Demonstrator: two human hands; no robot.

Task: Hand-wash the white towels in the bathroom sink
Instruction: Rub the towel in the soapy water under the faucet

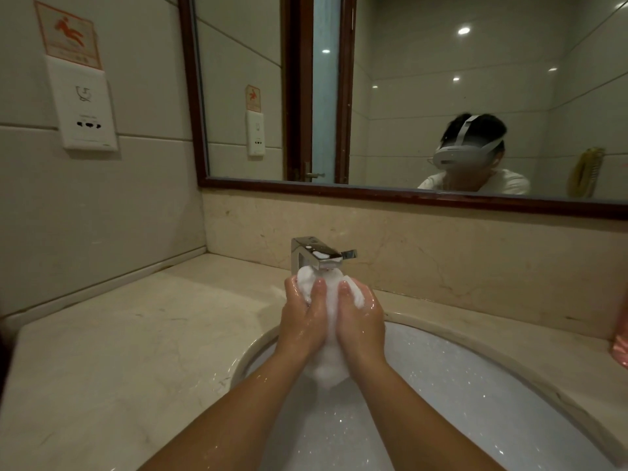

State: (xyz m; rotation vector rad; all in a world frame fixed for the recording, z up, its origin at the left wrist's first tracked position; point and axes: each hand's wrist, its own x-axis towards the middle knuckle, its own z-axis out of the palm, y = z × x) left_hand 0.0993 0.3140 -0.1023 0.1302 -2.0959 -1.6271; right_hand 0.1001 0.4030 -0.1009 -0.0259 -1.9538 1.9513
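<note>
Left grip [300, 317] curled round the left side of the bunched white towel [328, 362], thumb laid on the front, skin wet and soapy. Right grip [362, 322] closed round the right side likewise, thumb beside the other thumb. Towel held upright between both, over the sink and just under the faucet spout, at 6 o'clock of it, foamy lower end hanging between the wrists.

At 10 o'clock on the tiled wall, an orange slip-warning sign [68, 35], touching a white socket plate [85, 110] directly below. Pale stone tabletop [119, 351] from 9 to 7 o'clock. Dark-framed mirror [424, 96] at 12 o'clock, showing a person in a white headset. Chrome faucet [317, 254] at centre, lever pointing to 3 o'clock. White sink [492, 396] at 5 o'clock, wet inside. Something pink [620, 348] cut off at the 3 o'clock edge; cannot tell what.
</note>
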